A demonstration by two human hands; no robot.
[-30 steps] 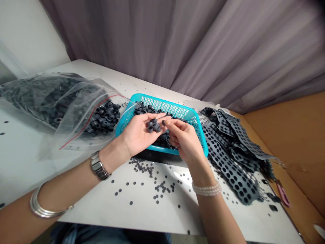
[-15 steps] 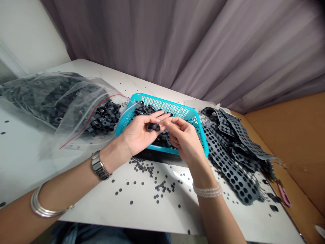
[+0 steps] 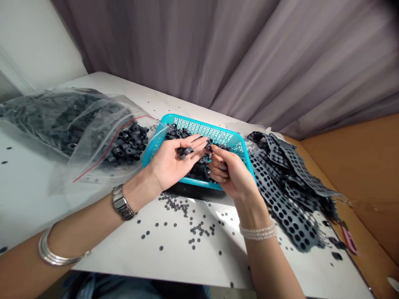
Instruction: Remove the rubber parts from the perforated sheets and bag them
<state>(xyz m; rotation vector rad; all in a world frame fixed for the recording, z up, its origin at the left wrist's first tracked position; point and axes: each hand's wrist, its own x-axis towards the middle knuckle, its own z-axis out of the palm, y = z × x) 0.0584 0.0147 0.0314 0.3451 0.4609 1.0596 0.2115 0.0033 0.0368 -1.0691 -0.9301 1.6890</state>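
My left hand (image 3: 174, 162) lies palm up over the teal plastic basket (image 3: 232, 139), fingers slightly curled, cupping a few small black rubber rings (image 3: 184, 151). My right hand (image 3: 232, 174) is just to its right with the fingers curled in; thumb and forefinger pinch one black ring (image 3: 209, 148) at the left fingertips. The basket holds several more black rings (image 3: 181, 133) under both hands.
An open clear zip bag (image 3: 77, 124) of black rings lies at the left, some spilled at its mouth (image 3: 129, 143). Punched black rubber sheets (image 3: 286, 187) are heaped at the right. Small black discs (image 3: 193, 232) dot the white table. A brown cardboard wall (image 3: 364, 166) stands right.
My right hand has drawn its fingers in and shifted slightly right and down, pinching a ring off the left fingertips. The left hand stays in place with fewer rings showing in the palm.
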